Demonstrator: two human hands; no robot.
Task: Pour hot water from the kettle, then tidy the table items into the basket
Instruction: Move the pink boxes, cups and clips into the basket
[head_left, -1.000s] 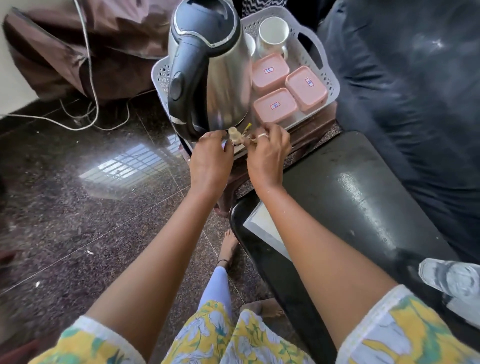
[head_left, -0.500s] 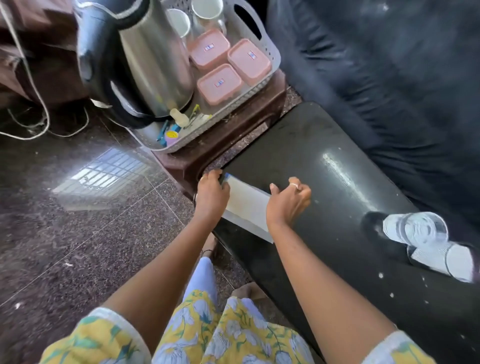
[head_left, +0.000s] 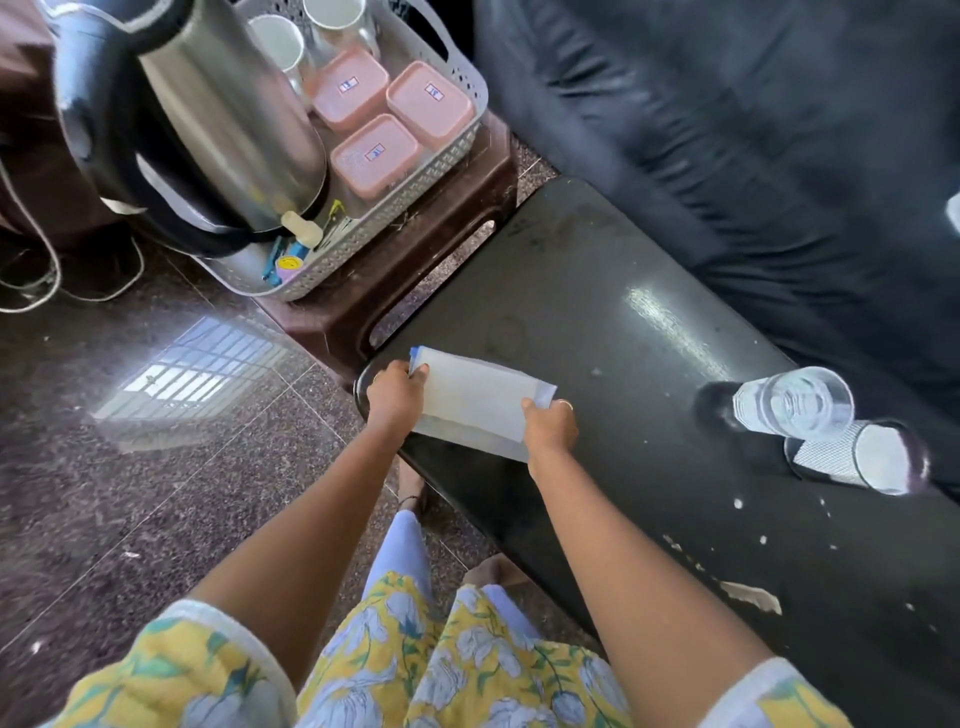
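A flat white packet (head_left: 475, 402) with a blue edge lies at the near corner of the black table (head_left: 597, 322). My left hand (head_left: 397, 392) grips its left end and my right hand (head_left: 550, 428) grips its right end. The steel kettle (head_left: 208, 119) with a black handle stands in the white basket (head_left: 415, 192) on a brown stool. Three pink lidded boxes (head_left: 374, 156), two cups (head_left: 280, 44) and small items sit in the basket beside the kettle.
Two clear glasses (head_left: 795, 402) stand on the table at the right. A dark sofa (head_left: 753, 130) runs behind the table. White cables (head_left: 31, 291) trail on the polished stone floor at the left. The brown stool (head_left: 431, 249) touches the table's end.
Both hands left the basket's front, came down to the table corner and took hold of the white packet at its two ends. The view swung right and down.
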